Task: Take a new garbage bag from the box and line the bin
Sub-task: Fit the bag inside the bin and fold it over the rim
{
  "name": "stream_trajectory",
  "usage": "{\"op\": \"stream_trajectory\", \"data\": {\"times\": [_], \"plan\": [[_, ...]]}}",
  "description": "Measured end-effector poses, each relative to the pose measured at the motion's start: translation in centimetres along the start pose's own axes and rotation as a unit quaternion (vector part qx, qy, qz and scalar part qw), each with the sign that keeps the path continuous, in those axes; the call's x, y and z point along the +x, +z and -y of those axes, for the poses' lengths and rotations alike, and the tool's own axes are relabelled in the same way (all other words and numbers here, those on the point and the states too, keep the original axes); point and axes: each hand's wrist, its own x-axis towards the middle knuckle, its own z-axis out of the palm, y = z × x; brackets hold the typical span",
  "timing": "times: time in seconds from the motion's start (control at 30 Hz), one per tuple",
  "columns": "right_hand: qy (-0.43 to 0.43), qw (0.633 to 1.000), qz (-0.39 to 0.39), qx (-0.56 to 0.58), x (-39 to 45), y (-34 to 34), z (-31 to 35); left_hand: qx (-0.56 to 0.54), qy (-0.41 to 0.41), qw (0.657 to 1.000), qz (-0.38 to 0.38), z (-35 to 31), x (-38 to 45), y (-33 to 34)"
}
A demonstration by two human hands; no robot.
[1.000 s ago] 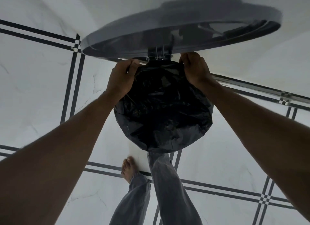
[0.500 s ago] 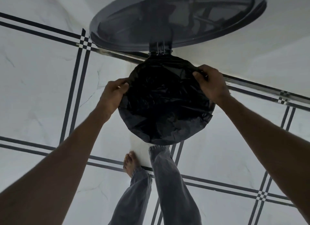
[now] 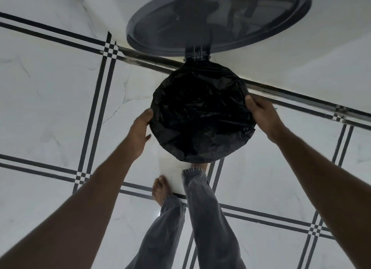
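Observation:
A black garbage bag (image 3: 198,116) is spread over the round mouth of the bin, its edge folded down over the rim and hiding the bin body. The bin's grey round lid (image 3: 218,18) stands open behind it on its hinge (image 3: 197,55). My left hand (image 3: 140,132) lies against the bag's left side with fingers and thumb spread apart. On the right side, my right hand (image 3: 261,114) grips the bag's folded edge, thumb on the rim. No box of bags is in view.
The bin stands on a white tiled floor (image 3: 50,100) with black lines, against a white wall (image 3: 301,64). My legs in grey jeans (image 3: 202,208) stand just in front of the bin, the right foot under its front edge and the bare left foot (image 3: 160,188) beside it.
Both hands slid from the back of the rim near the hinge down along its sides, pulling the bag edge over it. The lid has swung further open.

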Motion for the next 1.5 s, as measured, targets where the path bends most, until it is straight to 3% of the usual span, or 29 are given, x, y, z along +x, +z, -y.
{"op": "stream_trajectory", "data": {"times": [0.1, 0.2, 0.33, 0.5, 0.77, 1.1, 1.3, 1.5], "plan": [[-0.008, 0.998, -0.056, -0.018, -0.4, 1.0, -0.3, 0.016, 0.042, 0.999, 0.015, 1.2, -0.7, 0.5], [-0.015, 0.996, -0.086, -0.018, 0.0, 1.3, 0.0, 0.019, 0.096, 0.995, -0.029, 1.0, -0.8, 1.2], [0.023, 0.99, -0.096, 0.097, -0.9, 1.1, 0.0, 0.038, 0.107, 0.991, -0.068, 1.1, -0.7, 1.3], [0.119, 0.948, -0.152, 0.254, -3.1, 0.6, 0.0, 0.046, 0.124, 0.977, -0.168, 2.2, -2.5, 1.3], [0.197, 0.899, -0.136, 0.367, -5.8, 3.8, -1.3, -0.081, 0.022, 0.993, -0.088, 4.7, -4.7, 3.0], [0.266, 0.781, -0.087, 0.558, -5.0, 3.4, -1.7, -0.202, -0.025, 0.962, -0.181, 4.6, -3.9, 3.1], [0.295, 0.841, -0.085, 0.445, -8.7, 4.3, -2.1, -0.181, -0.065, 0.964, -0.185, 5.4, -4.3, 3.2], [0.319, 0.803, -0.037, 0.501, -9.8, 6.4, -3.1, -0.172, -0.044, 0.98, -0.085, 7.2, -5.5, 4.3]]}}
